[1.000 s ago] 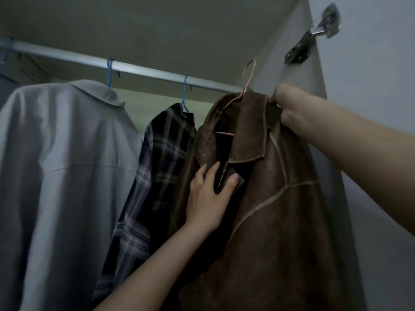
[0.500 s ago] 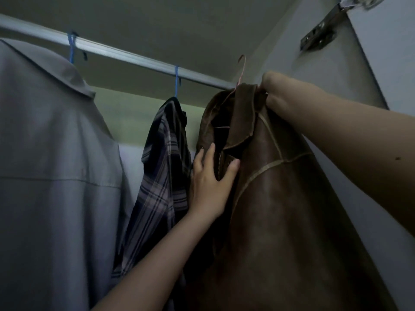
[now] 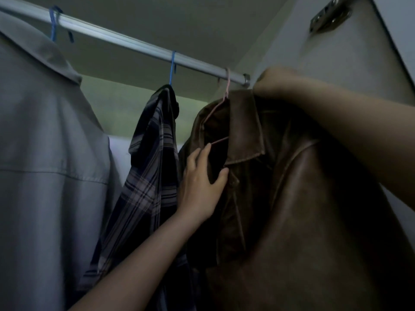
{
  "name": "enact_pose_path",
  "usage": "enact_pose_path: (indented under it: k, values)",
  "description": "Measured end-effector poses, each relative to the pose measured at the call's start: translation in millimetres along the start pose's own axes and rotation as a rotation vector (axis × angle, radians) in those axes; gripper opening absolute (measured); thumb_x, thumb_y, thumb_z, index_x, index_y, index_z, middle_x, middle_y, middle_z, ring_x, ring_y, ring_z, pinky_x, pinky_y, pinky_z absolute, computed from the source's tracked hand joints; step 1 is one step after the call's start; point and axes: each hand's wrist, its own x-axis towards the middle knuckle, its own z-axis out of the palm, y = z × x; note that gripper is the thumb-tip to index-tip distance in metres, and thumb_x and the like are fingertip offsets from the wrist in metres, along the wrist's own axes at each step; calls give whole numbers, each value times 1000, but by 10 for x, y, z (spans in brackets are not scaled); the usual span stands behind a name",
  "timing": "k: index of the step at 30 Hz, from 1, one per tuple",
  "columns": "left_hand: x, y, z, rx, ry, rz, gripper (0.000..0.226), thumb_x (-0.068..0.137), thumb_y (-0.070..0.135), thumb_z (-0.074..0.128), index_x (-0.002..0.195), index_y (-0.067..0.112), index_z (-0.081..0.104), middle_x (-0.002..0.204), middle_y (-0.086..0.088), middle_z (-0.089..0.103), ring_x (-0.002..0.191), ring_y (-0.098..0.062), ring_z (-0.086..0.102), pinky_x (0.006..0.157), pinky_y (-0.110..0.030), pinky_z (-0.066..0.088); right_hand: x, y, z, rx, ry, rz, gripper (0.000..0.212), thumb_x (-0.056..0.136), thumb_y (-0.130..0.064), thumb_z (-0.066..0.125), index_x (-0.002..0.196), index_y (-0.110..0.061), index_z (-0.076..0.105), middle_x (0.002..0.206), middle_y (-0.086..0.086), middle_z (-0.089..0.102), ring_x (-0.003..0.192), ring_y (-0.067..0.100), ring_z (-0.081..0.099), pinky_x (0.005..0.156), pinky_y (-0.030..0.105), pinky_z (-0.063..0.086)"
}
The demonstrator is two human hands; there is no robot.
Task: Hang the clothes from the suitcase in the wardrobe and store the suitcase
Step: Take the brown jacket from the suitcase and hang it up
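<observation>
Now hooked over the rail at one o'clock, pink hanger is carrying the brown jacket, left hand is gripping its front edge, right hand is gripping its shoulder, plaid shirt hanging just beside.

Dim light fills the closet interior. A pale ceiling panel slopes overhead, a greenish back wall sits far behind, and a grey side panel on the right carries a metal hinge.
</observation>
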Motion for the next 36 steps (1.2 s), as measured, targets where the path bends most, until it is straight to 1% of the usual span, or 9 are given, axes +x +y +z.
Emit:
enact_pose_path:
  k: [5,9,12,19,22,27,30,34,36]
  values:
    - [-28,65,25,-27,107,83,42,93,33,49,135,28,44,138,8,38,123,-8,42,89,-22,39,-58,75,-39,-262,291,-207,33,81,-38,57,100,-15,71,94,22,66,87,40,61,68,32,41]
    - [-26,56,-18,-17,189,92,16,89,24,58,100,18,68,111,7,52,102,-13,56,84,-38,51,-24,115,-226,-386,345,-296,34,79,-40,63,91,-9,71,87,25,66,83,41,62,68,31,41]
    - [-21,75,-55,-10,152,-6,14,89,26,58,95,19,69,102,7,52,99,-15,54,84,-38,49,-49,96,-246,-472,311,-307,28,82,-33,63,91,-7,69,86,24,64,83,39,61,59,27,31]
    - [-181,109,-132,-102,143,-115,21,89,14,59,107,18,69,107,0,58,103,-16,56,90,-24,44,-161,-11,-184,-537,193,-236,43,91,-40,46,112,-6,61,115,20,57,111,35,50,92,38,35]
    - [-379,174,-208,-87,131,-65,30,90,14,57,119,18,62,114,3,55,110,-13,52,94,-20,39,-274,-33,-173,-530,286,-223,41,88,-32,44,112,-3,58,116,24,53,111,36,47,90,39,35]
    - [-719,274,-342,-15,87,-80,48,94,27,48,141,25,38,138,7,41,127,-9,37,102,-20,30,-611,-212,-152,-323,464,-482,45,78,-29,30,94,2,60,93,27,59,86,42,55,68,40,37]
    - [-933,351,-434,-73,22,-202,51,95,31,47,144,27,31,145,8,32,132,-7,30,102,-16,23,-854,-339,-113,-230,311,-492,29,87,-27,41,94,-5,59,94,22,61,84,40,59,64,36,37]
    - [-1090,480,-726,-313,34,-615,50,97,37,41,143,20,34,149,-1,35,135,-15,33,97,-16,23,-1156,-430,-246,88,-339,-244,33,90,-34,45,105,-10,63,97,10,62,86,31,60,73,35,50]
    - [-1197,552,-894,-185,13,-638,51,96,40,42,142,19,38,146,-1,40,134,-16,35,95,-15,23,-1306,-414,-332,121,-362,-289,34,90,-37,45,103,-12,64,96,9,62,85,29,60,73,34,49]
